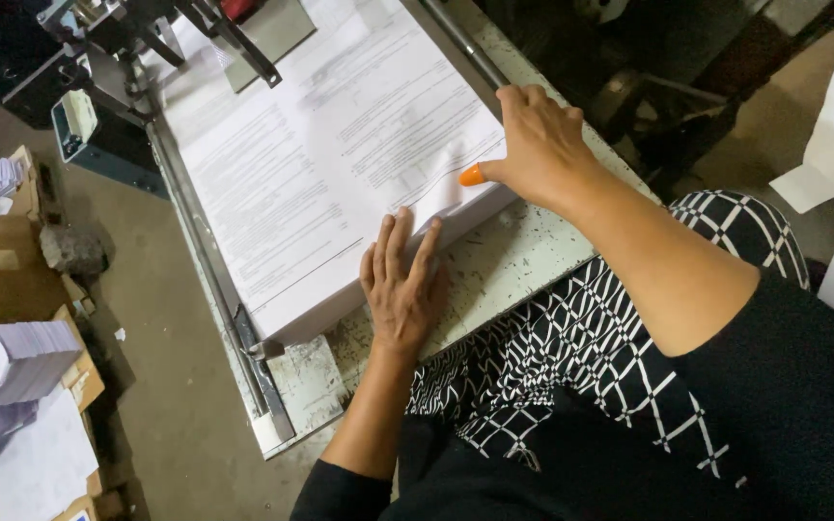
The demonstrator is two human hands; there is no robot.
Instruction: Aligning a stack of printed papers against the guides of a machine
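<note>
Hands squaring a paper stack (340, 164) on the table (523, 260).
Left hand (403, 289) is pressing flat, fingers spread; right hand (538, 145), orange-capped thumb (472, 176) lifting the corner—best kept gentle, edges aligned.

The big paper stack (330, 164) fills most of the counter (504, 270). A bare strip runs along the counter's lower edge, right of the hands. A metal rail (209, 260) blocks the stack's left side. At the upper left, dark machine arms (234, 43) hang over the paper. Boxes (2, 260) crowd the floor at far left.
</note>
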